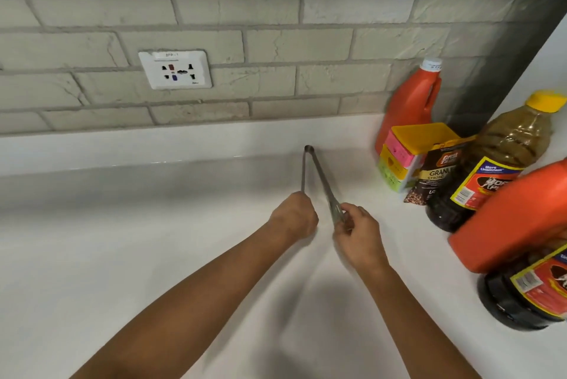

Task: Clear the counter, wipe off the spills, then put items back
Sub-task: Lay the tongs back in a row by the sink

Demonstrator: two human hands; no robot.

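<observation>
A pair of metal tongs (pixel 319 174) is held over the white counter (pixel 122 256), its hinged end pointing toward the back wall. My left hand (pixel 294 217) grips one arm of the tongs in a fist. My right hand (pixel 357 233) pinches the other arm near its tip. The two arms of the tongs are spread apart in a narrow V. Items stand grouped at the right: an orange jug (pixel 409 108), a stack of coloured containers (pixel 402 157), a brown coffee pouch (pixel 435 174), and a dark bottle with a yellow cap (pixel 503 157).
Another orange jug (pixel 509 219) and a dark labelled bottle (pixel 527 292) lean at the near right edge. A white wall socket (pixel 175 69) sits in the grey brick backsplash. A dark vertical panel (pixel 503 71) closes the right corner.
</observation>
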